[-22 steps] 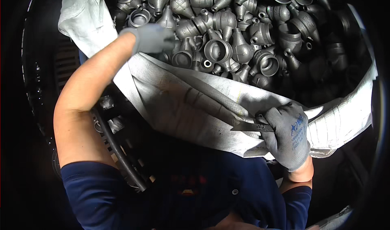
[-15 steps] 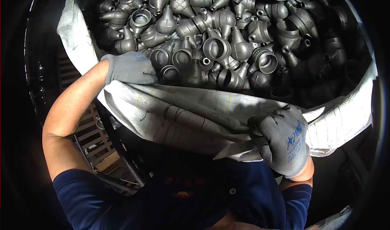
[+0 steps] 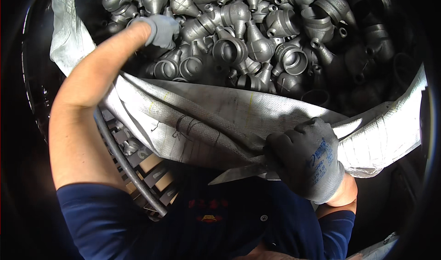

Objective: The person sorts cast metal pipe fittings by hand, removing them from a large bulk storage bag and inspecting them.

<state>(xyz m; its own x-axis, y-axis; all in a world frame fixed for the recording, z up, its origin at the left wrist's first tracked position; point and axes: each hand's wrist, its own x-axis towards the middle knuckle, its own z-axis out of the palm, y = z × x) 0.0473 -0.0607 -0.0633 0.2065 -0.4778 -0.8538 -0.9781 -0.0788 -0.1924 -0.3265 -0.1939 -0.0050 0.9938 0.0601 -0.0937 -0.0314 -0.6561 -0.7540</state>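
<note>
A white woven sack (image 3: 294, 106) lies open in front of me, its near edge folded and sagging. Inside it are many grey metal castings (image 3: 261, 44), with round bulbs, open ring ends and narrow necks. My left hand (image 3: 164, 31), in a grey glove, is down among the castings at the left, and its fingertips are hidden. My right hand (image 3: 303, 159), also gloved, is closed round a knife at the sack's near edge. The knife's blade (image 3: 235, 173) sticks out to the left below the sack's fold; its handle is hidden in my fist.
At the lower left, beyond the sack, a dark metal bar (image 3: 131, 168) runs over a slatted platform (image 3: 149, 162) with some small metal pieces. The sack's raised rim stands at the left and right. The surroundings are dark.
My left hand has left the sack's near edge and moved forward onto the castings. My right hand has shifted slightly left with the knife, and more of the blade shows.
</note>
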